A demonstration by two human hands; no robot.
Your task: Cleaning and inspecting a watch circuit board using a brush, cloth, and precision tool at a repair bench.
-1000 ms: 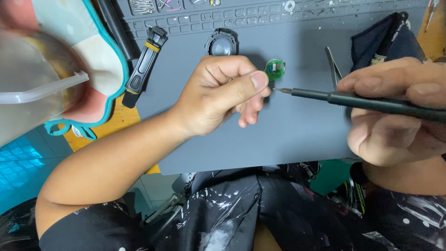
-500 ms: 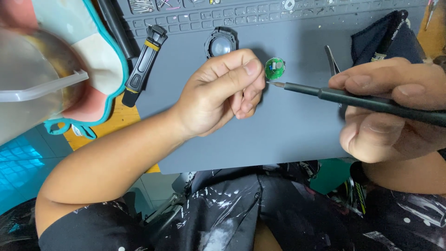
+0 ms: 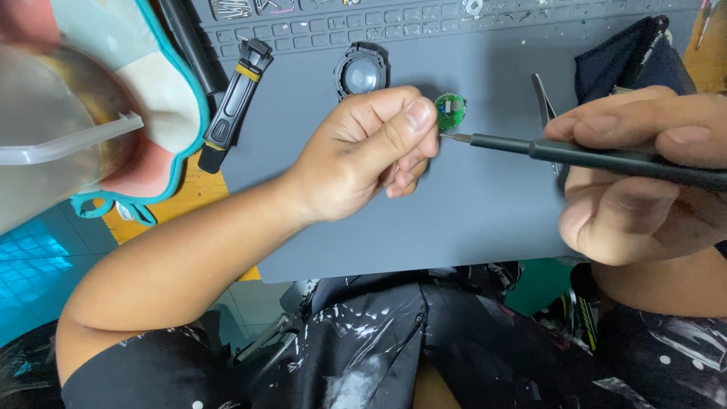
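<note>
My left hand (image 3: 363,155) pinches a small round green circuit board (image 3: 450,112) between thumb and fingers, just above the grey work mat (image 3: 424,227). My right hand (image 3: 644,174) grips a slim black screwdriver (image 3: 598,157) that lies almost level. Its thin tip points left and touches the lower edge of the green board. A round black watch case (image 3: 361,73) with a clear lens lies on the mat just beyond my left hand.
A black tool with a yellow band (image 3: 233,106) lies at the mat's left edge. Metal tweezers (image 3: 542,95) and a dark cloth (image 3: 636,60) sit by my right hand. A clear plastic container (image 3: 53,129) and a teal-rimmed tray (image 3: 166,98) fill the left.
My left hand turned the green board slightly and held it steadier. The screwdriver tip moved left and closer until it met the board's lower edge.
</note>
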